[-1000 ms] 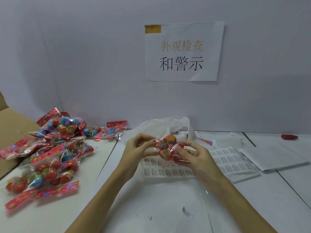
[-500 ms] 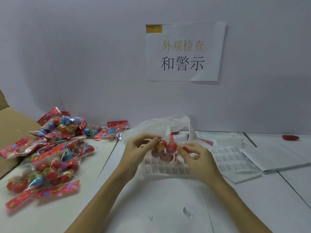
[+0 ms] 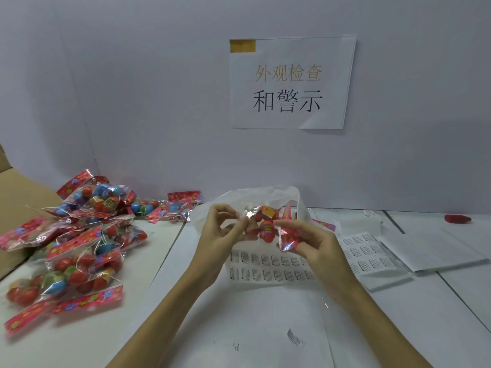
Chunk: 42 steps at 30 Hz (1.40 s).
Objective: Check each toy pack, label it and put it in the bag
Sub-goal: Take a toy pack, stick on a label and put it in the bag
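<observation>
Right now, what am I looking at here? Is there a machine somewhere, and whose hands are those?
No machine: a person wears a camera on the head, so this single picture looks forward and down at their own hands. The left hand and right hand together hold one clear toy pack of small red toys above the white table. The right hand pinches its red header card. Beneath lie label sheets; behind the hands is a white plastic bag. A pile of toy packs waits on the left, and a paper sign hangs on the wall.
</observation>
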Each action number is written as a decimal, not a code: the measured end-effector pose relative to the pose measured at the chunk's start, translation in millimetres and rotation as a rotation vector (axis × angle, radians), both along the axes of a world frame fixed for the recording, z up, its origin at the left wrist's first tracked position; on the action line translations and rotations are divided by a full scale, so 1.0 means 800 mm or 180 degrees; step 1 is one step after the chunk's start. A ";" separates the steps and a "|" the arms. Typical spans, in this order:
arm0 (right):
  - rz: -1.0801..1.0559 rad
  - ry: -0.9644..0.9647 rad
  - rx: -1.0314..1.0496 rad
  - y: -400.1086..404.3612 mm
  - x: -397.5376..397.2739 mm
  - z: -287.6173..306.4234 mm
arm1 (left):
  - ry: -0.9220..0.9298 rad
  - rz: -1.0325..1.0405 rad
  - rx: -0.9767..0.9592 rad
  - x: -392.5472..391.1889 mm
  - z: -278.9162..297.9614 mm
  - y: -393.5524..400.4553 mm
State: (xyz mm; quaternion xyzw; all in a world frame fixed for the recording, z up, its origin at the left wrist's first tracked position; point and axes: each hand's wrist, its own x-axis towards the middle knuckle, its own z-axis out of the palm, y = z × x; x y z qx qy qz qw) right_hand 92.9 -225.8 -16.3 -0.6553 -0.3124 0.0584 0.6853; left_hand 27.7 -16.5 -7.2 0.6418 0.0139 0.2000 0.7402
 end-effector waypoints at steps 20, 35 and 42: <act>-0.0304 0.1005 -0.0016 0.009 -0.002 -0.001 | 0.0476 -0.0172 -0.0120 -0.003 0.006 -0.010; 0.0577 0.2126 0.0567 -0.013 0.008 0.011 | -0.0568 -0.0893 0.0854 -0.006 0.005 -0.003; 0.0428 0.1456 0.0337 -0.013 -0.001 0.018 | 0.0253 -0.0603 0.0036 -0.004 0.004 -0.011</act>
